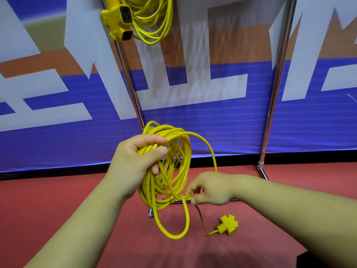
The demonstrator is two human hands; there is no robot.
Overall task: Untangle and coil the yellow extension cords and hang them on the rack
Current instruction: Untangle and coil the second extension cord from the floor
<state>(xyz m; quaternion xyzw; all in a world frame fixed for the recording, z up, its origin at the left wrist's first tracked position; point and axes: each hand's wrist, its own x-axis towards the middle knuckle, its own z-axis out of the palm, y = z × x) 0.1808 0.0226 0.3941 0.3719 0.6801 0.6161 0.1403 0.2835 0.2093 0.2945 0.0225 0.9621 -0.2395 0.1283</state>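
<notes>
My left hand [135, 161] grips the top of a coil of yellow extension cord [179, 171], holding several loops upright in front of me. My right hand [208, 189] pinches a strand of the same cord at the coil's lower right edge. A loose loop [173, 235] hangs below the coil, and the cord's tail runs down to a yellow multi-outlet socket [229, 227] lying on the red floor. A second yellow cord coil [154, 22] with its socket block [117, 20] hangs on the metal rack [278, 78] at the top left.
The chrome rack's uprights [131, 89] stand before a blue, white and orange banner [212, 113]. The rack's foot bar [263, 172] and a low tube end [150, 212] rest on the red carpet [77, 200]. A dark object [316, 258] sits at the bottom right corner.
</notes>
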